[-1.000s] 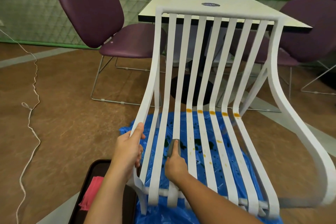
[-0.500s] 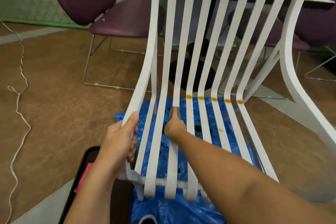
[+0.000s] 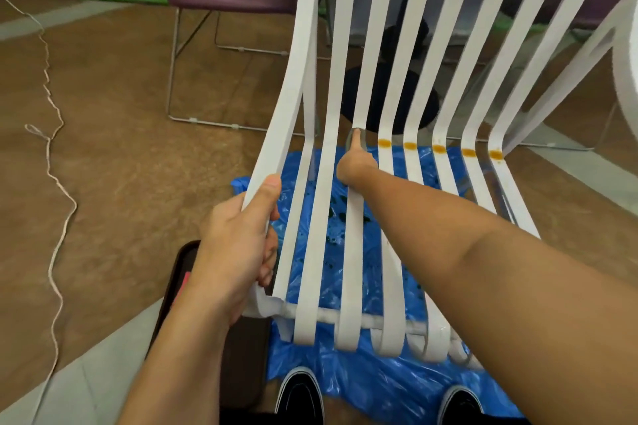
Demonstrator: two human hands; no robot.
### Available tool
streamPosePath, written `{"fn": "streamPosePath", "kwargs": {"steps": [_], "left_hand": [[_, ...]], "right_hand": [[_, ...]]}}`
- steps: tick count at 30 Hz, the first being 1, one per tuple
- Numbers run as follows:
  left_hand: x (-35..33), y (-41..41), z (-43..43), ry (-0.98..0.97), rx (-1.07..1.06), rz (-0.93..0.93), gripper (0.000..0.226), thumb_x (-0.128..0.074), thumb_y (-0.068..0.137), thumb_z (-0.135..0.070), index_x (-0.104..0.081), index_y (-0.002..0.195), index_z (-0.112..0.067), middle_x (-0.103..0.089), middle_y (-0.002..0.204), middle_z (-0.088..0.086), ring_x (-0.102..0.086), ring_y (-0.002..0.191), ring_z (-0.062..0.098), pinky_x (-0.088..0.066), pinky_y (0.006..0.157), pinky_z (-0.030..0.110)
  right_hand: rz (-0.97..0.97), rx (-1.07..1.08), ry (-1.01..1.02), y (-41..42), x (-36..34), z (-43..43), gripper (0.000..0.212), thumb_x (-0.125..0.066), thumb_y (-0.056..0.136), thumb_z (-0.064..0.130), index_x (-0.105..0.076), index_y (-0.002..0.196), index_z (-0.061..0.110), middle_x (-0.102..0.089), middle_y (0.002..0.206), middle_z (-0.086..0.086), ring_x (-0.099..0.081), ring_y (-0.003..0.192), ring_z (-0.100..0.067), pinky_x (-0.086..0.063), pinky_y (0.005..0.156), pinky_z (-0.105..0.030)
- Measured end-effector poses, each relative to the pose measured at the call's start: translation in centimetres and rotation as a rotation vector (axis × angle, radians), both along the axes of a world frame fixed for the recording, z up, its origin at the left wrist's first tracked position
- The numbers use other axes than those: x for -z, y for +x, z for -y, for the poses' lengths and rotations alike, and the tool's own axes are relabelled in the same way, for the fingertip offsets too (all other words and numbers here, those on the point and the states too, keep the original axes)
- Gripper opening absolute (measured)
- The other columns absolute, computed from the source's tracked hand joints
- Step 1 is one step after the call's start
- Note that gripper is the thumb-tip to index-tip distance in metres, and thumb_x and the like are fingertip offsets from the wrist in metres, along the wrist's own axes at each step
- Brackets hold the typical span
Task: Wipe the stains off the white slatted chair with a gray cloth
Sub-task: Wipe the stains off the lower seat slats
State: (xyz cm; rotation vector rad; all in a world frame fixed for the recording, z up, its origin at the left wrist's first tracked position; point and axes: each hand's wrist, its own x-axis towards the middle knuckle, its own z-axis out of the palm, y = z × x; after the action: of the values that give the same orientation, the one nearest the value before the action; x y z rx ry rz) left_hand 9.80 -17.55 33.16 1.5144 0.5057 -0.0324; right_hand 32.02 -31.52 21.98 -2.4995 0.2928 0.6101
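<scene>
One chair [image 3: 305, 45], five stains [image 3: 384, 142], two hands [image 3: 234, 245]

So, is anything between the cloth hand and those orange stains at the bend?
Nothing visible. The right hand holds the gray cloth on the slat just left of the nearest orange stain; only an open gap between slats separates them.
</scene>
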Motion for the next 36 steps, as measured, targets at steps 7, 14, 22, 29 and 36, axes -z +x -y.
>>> {"fn": "streamPosePath", "kwargs": {"steps": [7, 14, 22, 29, 36], "left_hand": [[-0.1, 0.0, 0.2, 0.031, -0.022, 0.001, 0.047, -0.054, 0.096, -0.058, -0.053, 0.082, -0.014, -0.036, 0.05, 0.004, -0.029, 0.038, 0.017, -0.029, 0.041, 0.027], [-0.8, -0.4, 0.5, 0.07, -0.051, -0.007, 0.047, -0.053, 0.097, -0.057, -0.054, 0.079, -0.014, -0.038, 0.045, -0.003, -0.034, 0.037, 0.012, -0.032, 0.04, 0.026], [-0.8, -0.5, 0.6, 0.085, -0.084, -0.015, 0.05, -0.053, 0.095, -0.062, -0.058, 0.083, -0.014, -0.04, 0.045, -0.004, -0.035, 0.038, 0.011, -0.034, 0.042, 0.027], [-0.8, -0.6, 0.7, 0.07, -0.102, -0.014, 0.05, -0.054, 0.095, -0.061, -0.059, 0.085, -0.012, -0.039, 0.047, -0.004, -0.034, 0.039, 0.012, -0.032, 0.042, 0.026], [-0.6, -0.5, 0.6, 0.064, -0.094, -0.02, 0.05, -0.054, 0.094, -0.063, -0.058, 0.085, -0.014, -0.038, 0.049, -0.003, -0.032, 0.04, 0.012, -0.031, 0.042, 0.027]], "right_hand": [[-0.035, -0.102, -0.203, -1.4, 0.2, -0.4, 0.069, -0.043, 0.102, 0.013, -0.005, 0.159, 0.022, -0.049, 0.137, -0.018, -0.05, 0.124, -0.038, -0.036, 0.111, -0.055], [0.031, -0.049, -0.083, -8.1, 1.0, -0.2, 0.102, -0.052, 0.093, 0.005, 0.027, 0.153, 0.029, -0.061, 0.105, -0.022, -0.064, 0.089, -0.034, -0.057, 0.076, -0.047], [0.044, -0.123, -0.188, -19.1, 0.9, -0.4, 0.091, -0.048, 0.095, 0.01, 0.016, 0.156, 0.032, -0.05, 0.126, -0.025, -0.056, 0.085, -0.027, -0.05, 0.068, -0.037], [0.19, -0.135, -0.253, -28.0, 1.9, -0.1, 0.101, -0.054, 0.091, 0.007, 0.021, 0.154, 0.031, -0.041, 0.113, -0.018, -0.044, 0.071, -0.02, -0.041, 0.064, -0.031], [0.272, -0.111, -0.047, -33.8, 6.7, 0.3, 0.117, -0.046, 0.089, -0.006, 0.031, 0.124, 0.074, -0.025, 0.13, -0.007, -0.039, 0.11, -0.02, -0.044, 0.098, -0.029]]}}
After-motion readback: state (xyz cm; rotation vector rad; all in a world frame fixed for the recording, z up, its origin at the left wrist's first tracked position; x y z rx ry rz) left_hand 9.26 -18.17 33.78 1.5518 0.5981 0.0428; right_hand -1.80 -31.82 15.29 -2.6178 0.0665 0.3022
